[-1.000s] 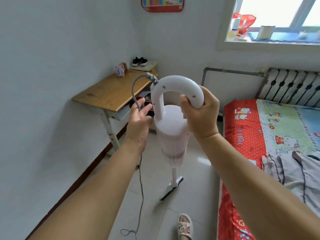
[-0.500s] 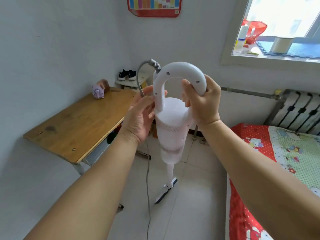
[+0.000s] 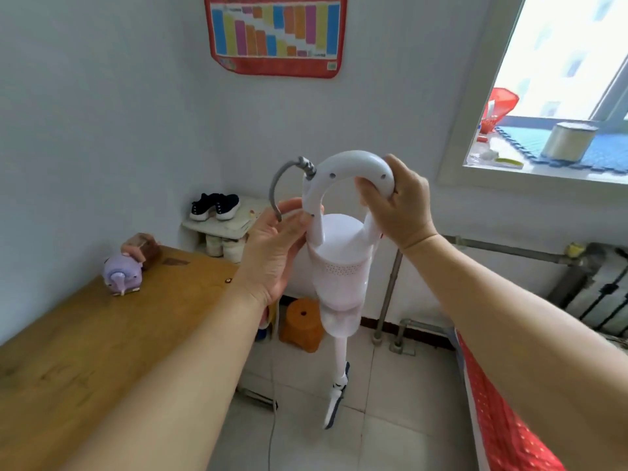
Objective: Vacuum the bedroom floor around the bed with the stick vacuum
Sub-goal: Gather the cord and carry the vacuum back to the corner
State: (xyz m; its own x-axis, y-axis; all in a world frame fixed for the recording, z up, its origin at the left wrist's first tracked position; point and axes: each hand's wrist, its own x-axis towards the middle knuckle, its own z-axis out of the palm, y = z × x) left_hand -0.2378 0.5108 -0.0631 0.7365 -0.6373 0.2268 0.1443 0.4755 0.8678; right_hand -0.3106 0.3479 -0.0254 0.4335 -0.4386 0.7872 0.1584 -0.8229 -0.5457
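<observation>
A white stick vacuum stands upright in front of me, its looped handle at the top and its narrow floor head down on the pale tiles. My right hand grips the right side of the loop. My left hand cups the left post of the handle and the grey power cord, which arcs out of the handle top and drops toward the floor. The red edge of the bed shows at the lower right.
A wooden desk fills the left side, with a purple toy on it. An orange stool sits by the wall under a small stand holding black shoes. Pipes and a radiator line the right wall.
The view has tilted up and moved closer to the desk and corner. The vacuum has come forward with me; both hands keep the same hold on the handle and cord.
</observation>
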